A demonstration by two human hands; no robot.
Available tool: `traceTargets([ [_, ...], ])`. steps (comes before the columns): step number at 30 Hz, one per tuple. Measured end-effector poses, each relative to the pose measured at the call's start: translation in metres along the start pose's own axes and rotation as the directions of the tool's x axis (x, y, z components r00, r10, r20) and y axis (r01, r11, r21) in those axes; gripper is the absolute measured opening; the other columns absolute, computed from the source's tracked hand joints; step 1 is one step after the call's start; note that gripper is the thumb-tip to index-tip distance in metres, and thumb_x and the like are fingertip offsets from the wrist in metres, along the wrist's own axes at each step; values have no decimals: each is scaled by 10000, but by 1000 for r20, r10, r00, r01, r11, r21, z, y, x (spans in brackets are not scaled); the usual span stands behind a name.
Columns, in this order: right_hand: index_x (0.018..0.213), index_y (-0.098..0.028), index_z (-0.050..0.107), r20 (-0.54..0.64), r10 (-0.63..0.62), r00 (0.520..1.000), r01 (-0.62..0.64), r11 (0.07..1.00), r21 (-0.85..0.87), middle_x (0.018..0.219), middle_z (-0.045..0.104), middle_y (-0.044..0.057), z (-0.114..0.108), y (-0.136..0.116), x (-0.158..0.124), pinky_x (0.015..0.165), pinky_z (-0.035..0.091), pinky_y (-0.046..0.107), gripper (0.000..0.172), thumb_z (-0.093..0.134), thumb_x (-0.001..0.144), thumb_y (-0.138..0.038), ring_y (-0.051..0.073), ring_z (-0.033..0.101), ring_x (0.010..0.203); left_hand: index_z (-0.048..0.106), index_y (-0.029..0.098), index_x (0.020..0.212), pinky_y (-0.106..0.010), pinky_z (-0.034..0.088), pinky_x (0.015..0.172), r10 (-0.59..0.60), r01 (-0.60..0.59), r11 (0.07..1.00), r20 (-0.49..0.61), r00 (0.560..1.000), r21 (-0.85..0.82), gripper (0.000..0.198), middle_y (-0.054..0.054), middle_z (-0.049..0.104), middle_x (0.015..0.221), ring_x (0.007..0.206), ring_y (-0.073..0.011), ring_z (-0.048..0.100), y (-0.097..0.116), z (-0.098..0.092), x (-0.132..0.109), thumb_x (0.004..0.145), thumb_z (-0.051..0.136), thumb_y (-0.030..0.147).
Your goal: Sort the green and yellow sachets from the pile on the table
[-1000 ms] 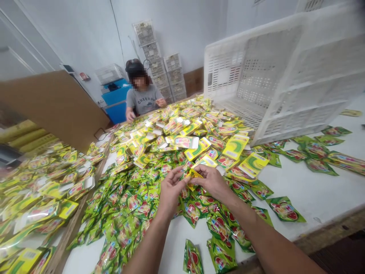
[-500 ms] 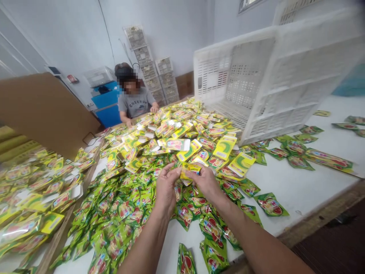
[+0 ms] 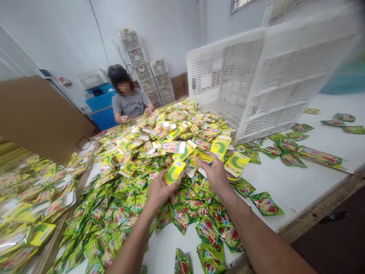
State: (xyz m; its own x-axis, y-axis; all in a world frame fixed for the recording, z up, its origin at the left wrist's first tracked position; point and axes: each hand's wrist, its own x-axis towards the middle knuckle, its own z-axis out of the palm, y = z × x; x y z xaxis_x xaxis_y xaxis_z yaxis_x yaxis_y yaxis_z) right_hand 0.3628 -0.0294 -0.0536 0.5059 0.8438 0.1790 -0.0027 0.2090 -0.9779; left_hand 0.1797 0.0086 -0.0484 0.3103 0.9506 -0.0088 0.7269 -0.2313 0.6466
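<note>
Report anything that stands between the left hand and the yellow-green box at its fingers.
Nothing visible does: the left hand holds the yellow-green box directly. The right hand, with a second yellow box, is off to the side and does not cover it.

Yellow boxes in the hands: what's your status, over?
Left fingers gripping one yellow box. Right fingers gripping a second yellow box. Piled boxes and green packets crowd close around.
</note>
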Motion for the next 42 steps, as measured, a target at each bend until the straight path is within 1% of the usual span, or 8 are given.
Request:
traceTargets([
  [5, 905, -177, 656, 529, 53, 847, 68, 976, -206, 1083, 616, 66, 22, -3, -28, 820, 479, 323, 323, 737, 640, -344, 217, 595, 967, 587, 212, 1103, -357, 465, 782, 166, -173, 970, 52, 985, 172, 511, -62, 650, 999, 904, -255, 596, -31, -49, -38, 615, 698, 317],
  [10, 908, -182, 632, 594, -225, 772, 439, 865, -243, 965, 587, 67, 45, 8, -60, 757, 475, 300, 153, 632, 769, -246, 184, 578, 853, 536, 218, 1161, -418, 413, 935, -5, -56, 973, -264, 965, -224, 550, -103, 546, 1233, 1160, -283, 486, -46, -47, -66, 645, 688, 333],
  [14, 1036, -165, 590, 645, -412, 643, 700, 657, -279, 1195, 497, 140, 53, 12, -77, 878, 430, 393, 310, 454, 775, -69, 237, 511, 1026, 469, 151, 1197, -342, 495, 791, -472, 246, 527, -40, 881, -814, 626, -134, 652, 1030, 924, -233, 638, -44, -30, -73, 694, 646, 480],
  [20, 919, -162, 600, 839, -294, 458, 665, 740, -104, 1214, 551, 118, 62, 15, -88, 942, 411, 341, 179, 500, 793, -84, 214, 495, 1134, 585, 154, 971, -185, 443, 551, -408, 174, 312, 34, 913, -934, 430, -6, 670, 717, 588, -108, 596, -45, -19, -63, 595, 744, 288],
  [24, 889, -185, 618, 842, -145, 520, 384, 920, -79, 908, 667, 41, 64, 12, -85, 769, 475, 270, 106, 600, 804, -245, 172, 609, 863, 607, 133, 876, -211, 445, 582, -299, 178, 427, 47, 953, -887, 299, -45, 679, 783, 641, -131, 590, -49, -20, -64, 663, 701, 320],
  [28, 927, -188, 603, 615, 121, 779, 3, 980, -197, 717, 644, -8, 59, 5, -67, 561, 451, 231, 255, 575, 801, -408, 140, 584, 632, 616, 142, 940, -250, 458, 676, -125, 135, 619, 72, 989, -774, 311, -49, 672, 849, 738, -163, 594, -50, -21, -69, 705, 678, 336],
  [31, 990, -173, 588, 377, 129, 917, -10, 954, -300, 762, 648, 14, 52, 1, -49, 563, 437, 248, 339, 569, 782, -439, 164, 582, 674, 622, 148, 934, -246, 455, 680, -43, 106, 703, 107, 993, -704, 297, -38, 661, 850, 748, -162, 580, -50, -20, -71, 706, 681, 329],
  [42, 835, -179, 670, 634, 101, 767, 219, 887, -406, 828, 661, 32, 41, 3, -39, 676, 437, 277, 204, 635, 729, -350, 182, 588, 758, 656, 177, 1020, -253, 465, 696, -64, 168, 768, 188, 980, -618, 394, -40, 678, 908, 795, -200, 600, -44, -22, -78, 656, 704, 322],
])
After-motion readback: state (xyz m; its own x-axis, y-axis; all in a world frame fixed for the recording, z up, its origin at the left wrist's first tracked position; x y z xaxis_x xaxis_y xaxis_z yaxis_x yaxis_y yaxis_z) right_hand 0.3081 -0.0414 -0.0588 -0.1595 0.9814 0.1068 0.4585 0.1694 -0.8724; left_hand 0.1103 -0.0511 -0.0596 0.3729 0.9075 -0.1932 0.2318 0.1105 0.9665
